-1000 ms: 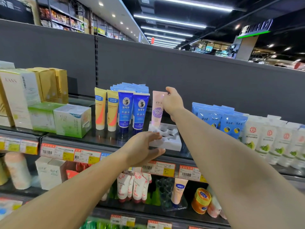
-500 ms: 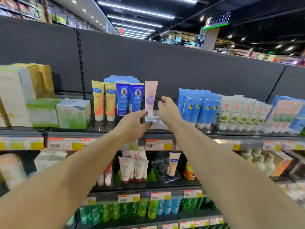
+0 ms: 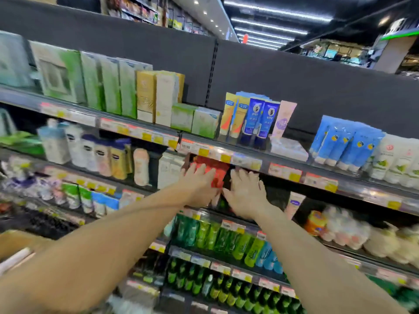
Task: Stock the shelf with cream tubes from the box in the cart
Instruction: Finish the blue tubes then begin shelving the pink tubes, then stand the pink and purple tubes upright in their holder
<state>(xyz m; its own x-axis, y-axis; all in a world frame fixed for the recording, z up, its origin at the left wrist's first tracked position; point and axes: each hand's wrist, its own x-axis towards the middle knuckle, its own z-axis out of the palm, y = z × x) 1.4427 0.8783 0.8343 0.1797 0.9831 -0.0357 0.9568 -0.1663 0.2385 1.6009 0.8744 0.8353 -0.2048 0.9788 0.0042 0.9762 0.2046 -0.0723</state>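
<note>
Your left hand [image 3: 199, 184] and right hand [image 3: 243, 193] reach out side by side, fingers spread flat, holding nothing, before the second shelf. The pink cream tube [image 3: 283, 120] stands on the top shelf [image 3: 283, 162] above.

Glossy plastic tubes [image 3: 260, 123], matt backboard [image 3: 317, 87]

Both arms extended, left hand [image 3: 199, 184] and right hand [image 3: 246, 196] spread.
</note>
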